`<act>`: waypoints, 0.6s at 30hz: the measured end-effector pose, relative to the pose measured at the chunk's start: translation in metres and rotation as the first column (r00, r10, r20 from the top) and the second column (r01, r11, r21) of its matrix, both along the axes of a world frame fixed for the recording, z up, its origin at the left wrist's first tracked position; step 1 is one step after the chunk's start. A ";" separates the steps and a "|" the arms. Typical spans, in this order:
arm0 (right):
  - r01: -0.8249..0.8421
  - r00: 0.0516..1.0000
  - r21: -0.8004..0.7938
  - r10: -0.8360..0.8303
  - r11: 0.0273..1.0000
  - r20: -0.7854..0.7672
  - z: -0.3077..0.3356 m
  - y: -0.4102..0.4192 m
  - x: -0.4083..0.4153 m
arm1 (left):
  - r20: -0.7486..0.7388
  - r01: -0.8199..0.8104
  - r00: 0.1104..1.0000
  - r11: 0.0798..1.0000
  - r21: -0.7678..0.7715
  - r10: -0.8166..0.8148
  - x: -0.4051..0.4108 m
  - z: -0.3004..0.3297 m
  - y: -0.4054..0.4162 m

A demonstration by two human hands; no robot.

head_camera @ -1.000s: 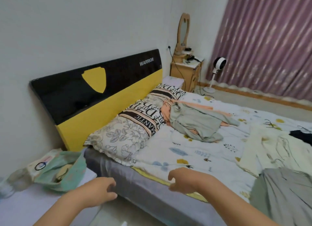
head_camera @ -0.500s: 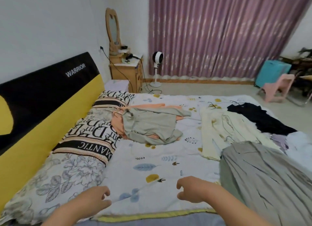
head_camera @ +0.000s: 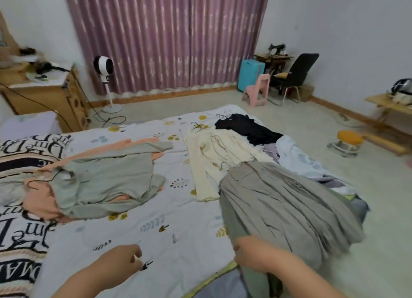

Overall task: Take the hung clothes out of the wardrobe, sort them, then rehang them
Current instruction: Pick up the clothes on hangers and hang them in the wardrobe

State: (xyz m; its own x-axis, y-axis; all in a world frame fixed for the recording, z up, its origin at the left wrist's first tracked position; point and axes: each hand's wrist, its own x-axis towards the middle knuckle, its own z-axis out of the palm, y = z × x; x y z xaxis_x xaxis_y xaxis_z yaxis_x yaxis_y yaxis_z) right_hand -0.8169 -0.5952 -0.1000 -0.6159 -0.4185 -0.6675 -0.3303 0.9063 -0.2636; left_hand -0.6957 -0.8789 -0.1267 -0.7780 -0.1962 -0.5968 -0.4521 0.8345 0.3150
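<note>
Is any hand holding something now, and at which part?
The right hand grips the grey skirt at its near hem. The left hand holds nothing.

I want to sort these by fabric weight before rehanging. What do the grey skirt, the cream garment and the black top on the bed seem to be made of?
Grey skirt: looks like a thin woven cloth, matte, falling in many fine pleats. Cream garment: seems a light, smooth fabric with a faint printed line drawing, lying flat. Black top: probably a soft matte knit, crumpled loosely; the blur leaves it uncertain.
</note>
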 end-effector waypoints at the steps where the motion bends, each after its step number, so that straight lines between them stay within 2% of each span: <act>1: 0.018 1.000 0.014 -0.018 1.000 0.003 -0.001 0.014 -0.011 | -0.002 0.021 1.000 1.000 0.003 -0.021 -0.018 -0.002 0.012; 6: 0.088 0.996 0.055 -0.089 0.995 0.030 -0.009 0.086 -0.074 | -0.045 0.111 0.993 0.994 -0.008 -0.111 -0.103 -0.015 0.080; 10: 0.114 0.992 0.085 -0.118 0.990 0.044 -0.023 0.135 -0.130 | -0.084 0.109 0.991 0.994 0.010 -0.108 -0.161 -0.028 0.131; 18: 0.183 0.983 0.078 -0.185 0.980 0.021 -0.059 0.168 -0.225 | -0.067 0.116 0.992 0.988 0.102 -0.110 -0.252 -0.062 0.181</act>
State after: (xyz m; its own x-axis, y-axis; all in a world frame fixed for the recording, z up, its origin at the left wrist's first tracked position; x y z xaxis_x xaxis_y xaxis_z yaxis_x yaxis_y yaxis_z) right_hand -1.0418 -0.4275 -0.1593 -0.6584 -0.2476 -0.7108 -0.1496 0.9686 -0.1988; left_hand -0.9481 -0.6978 -0.1884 -0.8274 -0.0435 -0.5599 -0.3340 0.8396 0.4284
